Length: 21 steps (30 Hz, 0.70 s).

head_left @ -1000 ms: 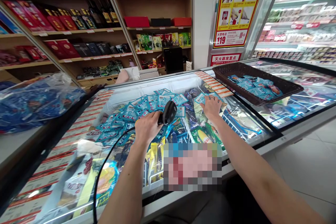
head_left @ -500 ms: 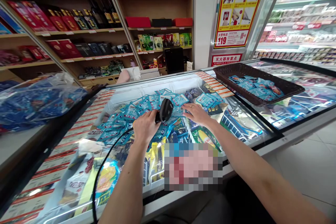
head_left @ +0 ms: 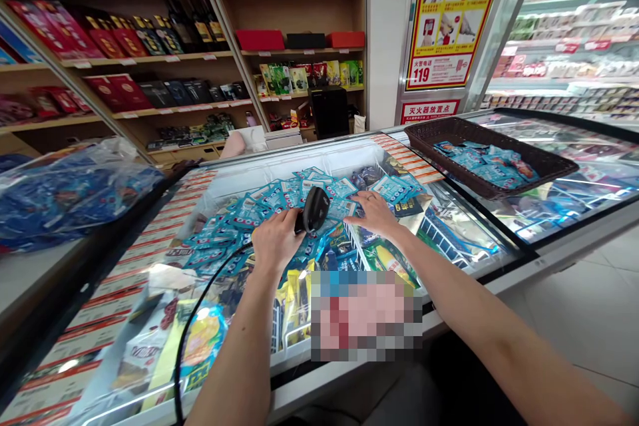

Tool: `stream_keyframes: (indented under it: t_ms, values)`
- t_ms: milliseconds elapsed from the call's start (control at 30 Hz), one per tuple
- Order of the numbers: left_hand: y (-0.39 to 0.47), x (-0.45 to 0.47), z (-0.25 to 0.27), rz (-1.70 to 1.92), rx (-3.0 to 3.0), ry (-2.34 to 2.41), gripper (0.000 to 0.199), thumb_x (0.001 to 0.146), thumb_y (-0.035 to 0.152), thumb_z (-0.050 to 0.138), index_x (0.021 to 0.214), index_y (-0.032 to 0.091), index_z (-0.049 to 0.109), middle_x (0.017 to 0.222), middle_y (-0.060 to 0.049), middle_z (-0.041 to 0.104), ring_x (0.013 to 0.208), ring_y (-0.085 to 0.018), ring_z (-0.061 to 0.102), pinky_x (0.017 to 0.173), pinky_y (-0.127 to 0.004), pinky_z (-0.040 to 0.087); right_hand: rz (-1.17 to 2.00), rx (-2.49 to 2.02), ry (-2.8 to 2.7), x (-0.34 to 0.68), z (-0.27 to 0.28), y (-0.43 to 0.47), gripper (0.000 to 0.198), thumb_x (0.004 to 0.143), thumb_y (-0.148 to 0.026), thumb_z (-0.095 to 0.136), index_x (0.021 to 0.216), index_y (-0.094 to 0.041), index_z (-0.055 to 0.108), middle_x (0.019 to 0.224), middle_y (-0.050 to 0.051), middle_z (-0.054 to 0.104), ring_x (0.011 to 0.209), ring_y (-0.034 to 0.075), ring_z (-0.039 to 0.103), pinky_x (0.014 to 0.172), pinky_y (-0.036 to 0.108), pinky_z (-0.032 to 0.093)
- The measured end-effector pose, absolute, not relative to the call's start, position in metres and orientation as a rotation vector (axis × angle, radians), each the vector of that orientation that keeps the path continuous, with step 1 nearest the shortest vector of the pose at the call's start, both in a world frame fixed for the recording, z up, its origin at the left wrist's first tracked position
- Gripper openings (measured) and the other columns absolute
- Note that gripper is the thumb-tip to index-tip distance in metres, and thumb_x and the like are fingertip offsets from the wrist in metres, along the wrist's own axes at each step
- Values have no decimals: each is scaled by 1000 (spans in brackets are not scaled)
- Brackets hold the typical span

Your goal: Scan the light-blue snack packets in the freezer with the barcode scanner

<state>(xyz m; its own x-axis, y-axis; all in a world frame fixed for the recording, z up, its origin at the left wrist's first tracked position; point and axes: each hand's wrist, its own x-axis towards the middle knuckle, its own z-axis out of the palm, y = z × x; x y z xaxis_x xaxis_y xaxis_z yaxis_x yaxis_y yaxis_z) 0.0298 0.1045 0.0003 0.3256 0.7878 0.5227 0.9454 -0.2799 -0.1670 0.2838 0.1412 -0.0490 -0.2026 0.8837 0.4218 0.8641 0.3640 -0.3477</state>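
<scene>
My left hand is wrapped round the handle of a black barcode scanner. Its head is over a spread of small blue packets on the chest freezer's glass top. A black cable runs from the scanner down toward the front edge. Just right of the scanner, my right hand is open, thumb and fingers apart, close to the packets' right side. Whether its fingertips touch a packet I cannot tell. More blue packets lie beyond that hand.
A brown wicker basket with some blue packets stands on the freezer at right. Clear plastic bags of blue packets lie at left. Frozen goods in wire baskets show through the glass. Shelves and part of another person are behind.
My right hand has shifted slightly, its thumb and fingers now spread wider apart. My left hand and the scanner stay almost in place.
</scene>
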Motion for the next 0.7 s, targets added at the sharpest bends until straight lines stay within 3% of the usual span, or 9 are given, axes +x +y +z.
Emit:
stream_keyframes:
  t_ms: [100,200,300,700]
  values:
    - [104,30,1,-488,-2160,-1491,30,80,37,50,104,22,59,88,-6,66,84,-22,60,60,-29,35,154,-1472,-1962,287,-47,143,65,68,-55,65,118,-18,47,114,10,57,111,28,48,93,42,37]
    - [105,30,1,-508,-2179,-1460,28,81,37,49,103,23,59,88,-6,66,82,-22,61,61,-29,36,250,-1445,-1813,290,-47,147,54,75,-37,61,122,-21,40,94,4,61,88,22,58,79,36,44]
    - [105,31,1,-531,-2210,-1424,28,81,35,49,105,23,58,91,-5,66,83,-22,61,62,-29,37,317,-1439,-1684,293,-50,152,50,76,-27,56,123,-24,37,81,-1,60,71,19,59,70,33,46]
    - [101,36,2,-505,-2297,-1346,31,80,29,48,110,24,56,100,-5,67,89,-23,61,66,-31,41,325,-1453,-1636,299,-59,162,20,77,-34,54,93,-22,52,79,1,64,69,18,60,68,31,47]
